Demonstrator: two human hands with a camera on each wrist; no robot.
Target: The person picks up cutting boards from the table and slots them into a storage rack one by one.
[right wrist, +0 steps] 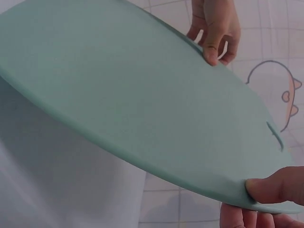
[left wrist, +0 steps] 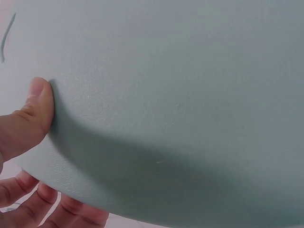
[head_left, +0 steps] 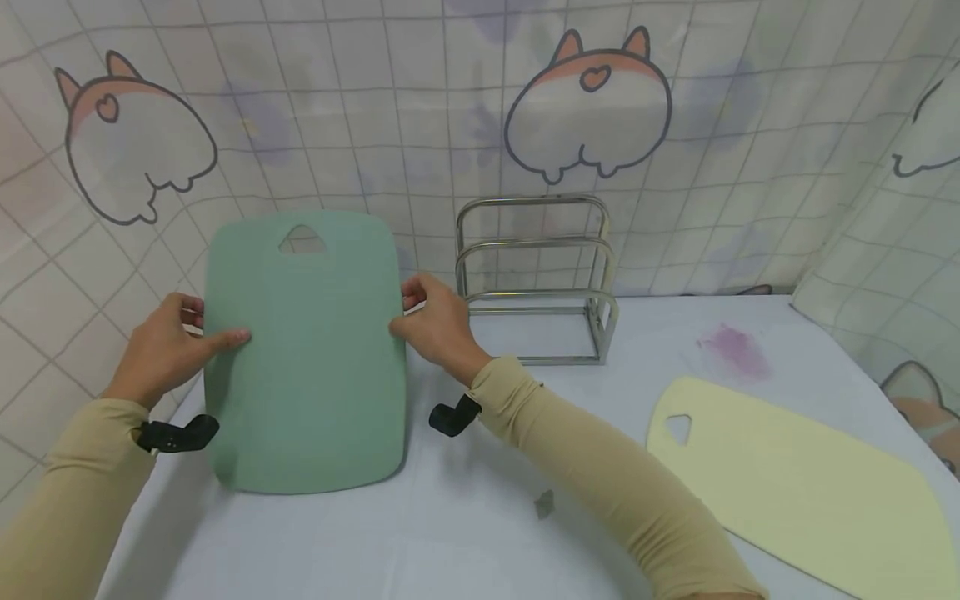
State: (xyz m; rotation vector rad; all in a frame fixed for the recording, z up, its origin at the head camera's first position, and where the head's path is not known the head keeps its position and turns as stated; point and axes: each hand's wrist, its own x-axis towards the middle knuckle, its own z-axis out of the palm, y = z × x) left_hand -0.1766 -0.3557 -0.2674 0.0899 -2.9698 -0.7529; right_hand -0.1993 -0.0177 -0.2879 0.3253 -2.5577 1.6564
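Note:
A green cutting board (head_left: pixel 307 358) stands nearly upright over the left of the table, its triangular handle hole at the top. My left hand (head_left: pixel 168 346) grips its left edge, thumb on the front face and fingers behind. On the opposite edge, my right hand (head_left: pixel 438 325) pinches the board, thumb in front. Both grips show in the right wrist view, where the board (right wrist: pixel 128 95) slants across the frame. Close up in the left wrist view, the left thumb (left wrist: pixel 35 114) presses on the face while the fingers curl under the edge.
A metal rack (head_left: pixel 536 304) with several upright loops stands right of the board, near the back wall. A yellow cutting board (head_left: pixel 802 492) lies flat at the right, partly behind my right sleeve. The white table (head_left: pixel 450 533) meets a grid-patterned curtain (head_left: pixel 420 108) with cartoon animals.

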